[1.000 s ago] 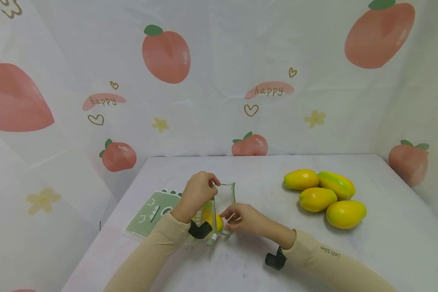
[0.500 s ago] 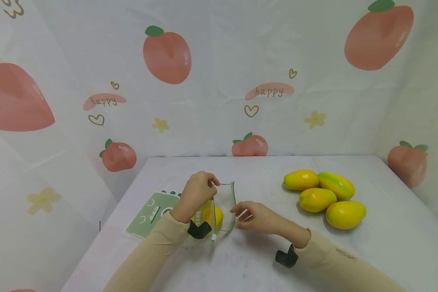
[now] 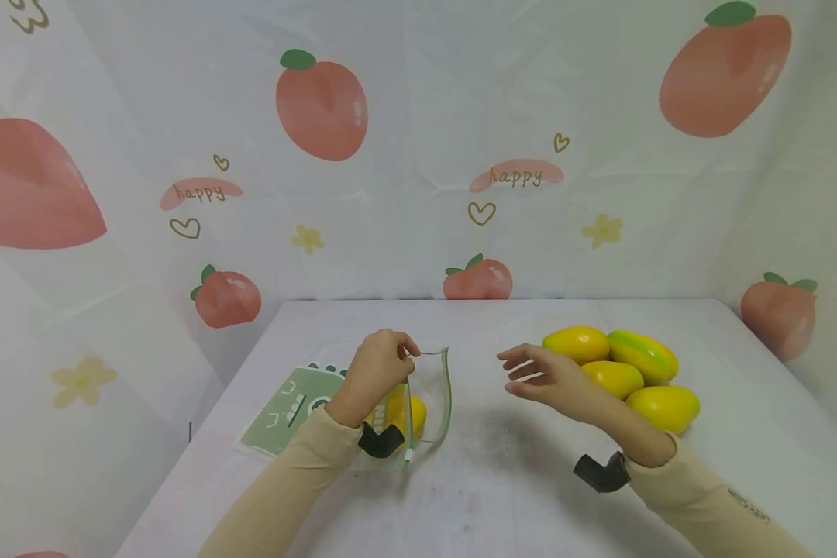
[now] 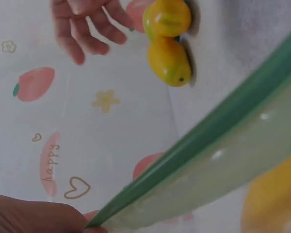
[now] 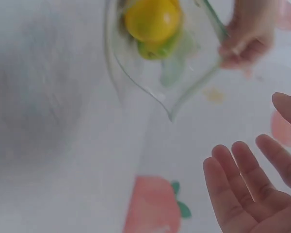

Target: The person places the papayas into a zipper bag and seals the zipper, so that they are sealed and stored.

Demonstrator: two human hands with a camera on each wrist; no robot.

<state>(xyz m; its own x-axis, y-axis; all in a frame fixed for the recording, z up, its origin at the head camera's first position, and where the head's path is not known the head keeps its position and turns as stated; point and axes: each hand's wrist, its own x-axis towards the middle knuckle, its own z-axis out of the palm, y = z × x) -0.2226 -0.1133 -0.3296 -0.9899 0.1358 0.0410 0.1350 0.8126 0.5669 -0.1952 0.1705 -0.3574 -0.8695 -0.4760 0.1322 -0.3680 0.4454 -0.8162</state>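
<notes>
Over on the white table (image 3: 474, 496), the person's left hand (image 3: 380, 363) pinches the rim of a green-edged clear zip bag (image 3: 447, 403) with yellow mango (image 3: 418, 418) inside, while the right hand (image 3: 556, 384) hovers empty, fingers loose, near four more mangoes (image 3: 617, 379).

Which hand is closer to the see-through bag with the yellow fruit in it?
The left. The left hand pinches the green edge of the bag; the right hand is off to the right, not touching the bag.
</notes>
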